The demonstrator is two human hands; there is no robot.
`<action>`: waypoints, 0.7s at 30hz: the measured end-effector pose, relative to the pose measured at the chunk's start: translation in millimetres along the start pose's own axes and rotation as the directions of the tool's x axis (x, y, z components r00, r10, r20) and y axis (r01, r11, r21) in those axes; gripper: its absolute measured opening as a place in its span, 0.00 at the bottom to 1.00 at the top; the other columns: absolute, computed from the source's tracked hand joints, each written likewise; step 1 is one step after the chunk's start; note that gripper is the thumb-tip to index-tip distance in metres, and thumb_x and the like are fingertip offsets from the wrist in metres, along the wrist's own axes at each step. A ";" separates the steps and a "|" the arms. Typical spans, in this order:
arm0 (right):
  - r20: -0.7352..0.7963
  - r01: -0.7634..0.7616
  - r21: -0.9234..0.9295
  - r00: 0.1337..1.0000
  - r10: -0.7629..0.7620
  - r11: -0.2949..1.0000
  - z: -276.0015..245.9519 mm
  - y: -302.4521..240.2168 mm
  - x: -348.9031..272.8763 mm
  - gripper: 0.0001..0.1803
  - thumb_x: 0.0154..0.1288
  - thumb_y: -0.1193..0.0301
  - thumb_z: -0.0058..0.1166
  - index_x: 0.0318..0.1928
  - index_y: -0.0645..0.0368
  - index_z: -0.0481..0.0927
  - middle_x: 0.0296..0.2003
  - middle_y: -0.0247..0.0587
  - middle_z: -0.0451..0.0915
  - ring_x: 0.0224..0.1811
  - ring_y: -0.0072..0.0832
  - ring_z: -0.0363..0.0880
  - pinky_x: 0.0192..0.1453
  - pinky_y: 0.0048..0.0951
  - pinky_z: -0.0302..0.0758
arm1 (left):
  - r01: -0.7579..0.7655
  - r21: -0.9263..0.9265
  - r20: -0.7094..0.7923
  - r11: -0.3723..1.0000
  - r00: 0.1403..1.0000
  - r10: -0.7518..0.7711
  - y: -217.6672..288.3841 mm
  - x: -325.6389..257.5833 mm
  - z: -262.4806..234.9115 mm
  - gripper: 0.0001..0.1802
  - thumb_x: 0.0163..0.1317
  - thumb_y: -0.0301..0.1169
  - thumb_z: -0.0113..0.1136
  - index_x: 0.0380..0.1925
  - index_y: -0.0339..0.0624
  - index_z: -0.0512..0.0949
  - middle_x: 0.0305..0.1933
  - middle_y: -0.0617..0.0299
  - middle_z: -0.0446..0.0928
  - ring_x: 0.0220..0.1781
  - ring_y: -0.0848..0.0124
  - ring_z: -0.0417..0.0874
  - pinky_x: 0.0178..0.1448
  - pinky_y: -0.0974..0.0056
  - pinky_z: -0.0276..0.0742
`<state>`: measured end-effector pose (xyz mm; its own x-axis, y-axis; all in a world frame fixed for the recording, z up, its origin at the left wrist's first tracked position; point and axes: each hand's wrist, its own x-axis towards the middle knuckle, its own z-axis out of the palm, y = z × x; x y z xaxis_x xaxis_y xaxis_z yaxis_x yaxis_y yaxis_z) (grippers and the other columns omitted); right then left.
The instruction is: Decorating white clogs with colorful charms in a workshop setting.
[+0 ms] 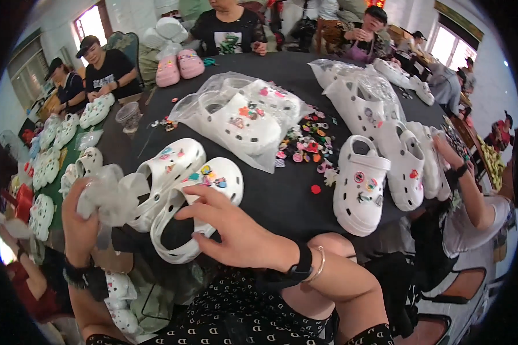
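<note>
At near left of the dark table (285, 201): white clog (227, 188), charms (207, 171) on toe, heel strap (170, 252) toward near edge. Could slip off if knocked by right hand (233, 227): half spread over it, thumb at the strap, cannot tell if gripping. Farther left, left hand (79, 227) curled round crumpled translucent plastic (114, 198); might snag second clog (166, 179) just beside if tugged.

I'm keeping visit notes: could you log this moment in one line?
left hand: holding crumpled translucent plastic; right hand: on decorated white clog; beside it: second white clog; nearby: loose charms; surface: black table
</note>
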<state>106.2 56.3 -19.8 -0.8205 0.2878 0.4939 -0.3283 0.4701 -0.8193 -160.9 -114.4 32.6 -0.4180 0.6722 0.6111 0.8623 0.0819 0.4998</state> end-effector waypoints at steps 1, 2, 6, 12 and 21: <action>-0.022 0.023 -0.207 0.999 -0.029 0.978 -0.6 2.6 -1.7 0.25 0.54 0.79 0.57 0.56 0.59 0.73 0.64 0.59 0.62 0.65 0.54 0.63 0.67 0.48 0.64 | -0.068 0.170 0.060 0.983 0.996 0.058 -4.3 5.7 -5.1 0.24 0.48 0.23 0.60 0.49 0.33 0.76 0.46 0.53 0.81 0.51 0.61 0.82 0.59 0.60 0.74; -0.038 0.046 -0.403 0.997 -0.067 0.914 -4.4 3.4 -6.1 0.24 0.53 0.80 0.57 0.54 0.59 0.74 0.63 0.58 0.64 0.64 0.54 0.64 0.66 0.49 0.65 | -0.072 0.090 0.211 0.993 0.976 0.051 -2.1 19.4 2.4 0.24 0.47 0.23 0.59 0.49 0.34 0.76 0.47 0.52 0.82 0.52 0.59 0.82 0.59 0.60 0.74; 0.129 0.028 -0.732 0.987 0.097 0.681 -2.7 0.9 -19.4 0.27 0.52 0.77 0.62 0.56 0.55 0.77 0.68 0.50 0.59 0.69 0.53 0.59 0.64 0.54 0.66 | -0.058 -0.082 0.525 0.995 0.846 0.093 -4.0 45.8 35.9 0.20 0.46 0.21 0.58 0.44 0.33 0.77 0.41 0.52 0.81 0.47 0.61 0.84 0.53 0.62 0.76; 0.153 0.054 -0.746 0.984 0.092 0.664 4.1 3.9 -14.0 0.25 0.52 0.76 0.62 0.54 0.55 0.78 0.68 0.51 0.58 0.68 0.54 0.60 0.62 0.54 0.68 | -0.210 0.067 0.544 0.975 0.827 0.141 -43.3 51.4 80.0 0.21 0.50 0.20 0.59 0.47 0.39 0.77 0.44 0.50 0.79 0.46 0.50 0.82 0.52 0.57 0.77; 0.161 0.089 -0.792 0.985 0.067 0.604 4.9 6.4 -13.8 0.22 0.55 0.75 0.56 0.53 0.58 0.77 0.68 0.54 0.59 0.67 0.56 0.61 0.62 0.55 0.68 | -0.408 0.605 0.360 0.684 0.906 0.223 -37.8 71.4 107.8 0.23 0.49 0.20 0.59 0.49 0.40 0.72 0.46 0.46 0.67 0.50 0.47 0.71 0.52 0.51 0.70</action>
<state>113.2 51.2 -33.3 -0.9052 0.1804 0.3848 0.0996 0.9703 -0.2206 -192.5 9.9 -8.8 -0.0838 0.8921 0.4440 0.9332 0.2265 -0.2789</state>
